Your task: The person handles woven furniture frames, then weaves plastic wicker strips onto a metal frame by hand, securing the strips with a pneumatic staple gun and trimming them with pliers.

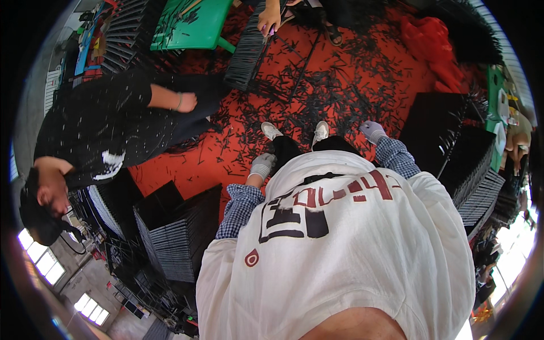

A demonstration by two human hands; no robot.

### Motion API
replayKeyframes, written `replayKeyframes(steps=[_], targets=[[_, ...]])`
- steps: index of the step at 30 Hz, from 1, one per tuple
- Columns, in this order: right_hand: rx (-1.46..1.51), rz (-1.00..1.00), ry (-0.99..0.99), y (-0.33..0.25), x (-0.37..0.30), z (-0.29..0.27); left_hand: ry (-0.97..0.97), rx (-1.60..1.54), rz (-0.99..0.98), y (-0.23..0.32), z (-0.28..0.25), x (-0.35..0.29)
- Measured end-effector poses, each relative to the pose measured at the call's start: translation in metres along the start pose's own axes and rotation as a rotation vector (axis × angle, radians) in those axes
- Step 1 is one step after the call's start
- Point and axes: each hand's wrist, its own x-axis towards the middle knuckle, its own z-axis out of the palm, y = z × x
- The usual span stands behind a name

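Note:
My left hand [262,166], in a pale knitted glove, hangs beside my left thigh. Its fingers lie loosely stretched along the dark trousers, and I see nothing in them. Out to my right, away from the body, my right hand [372,131] wears a similar glove with a purplish tint. Its fingers are loosely apart and appear to hold nothing. Below both hands spreads a red floor [187,164] strewn with short black strips [334,105]. My white shoes [321,131] stand among them.
Stacked black panels [181,243] rise at left, with more black stacks [433,122] at right. A person in black [107,122] stands at left. Another person's hand [270,20] works over a black slatted piece [247,59], near a green table [187,31]. Red sheeting [433,48] lies far right.

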Motion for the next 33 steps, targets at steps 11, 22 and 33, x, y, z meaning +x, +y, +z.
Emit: replayKeyframes(steps=[11,22,33], targets=[[0.000,0.014,0.004,0.014,0.016,0.009,0.020,0.037,0.070,-0.024,0.005,0.025],[0.036,0.054,-0.010,0.008,0.008,0.012,-0.006,0.006,0.004,-0.015,0.002,0.018],[-0.045,0.009,0.068,0.002,0.005,0.020,-0.023,-0.249,-0.092,-0.032,-0.018,0.048]])
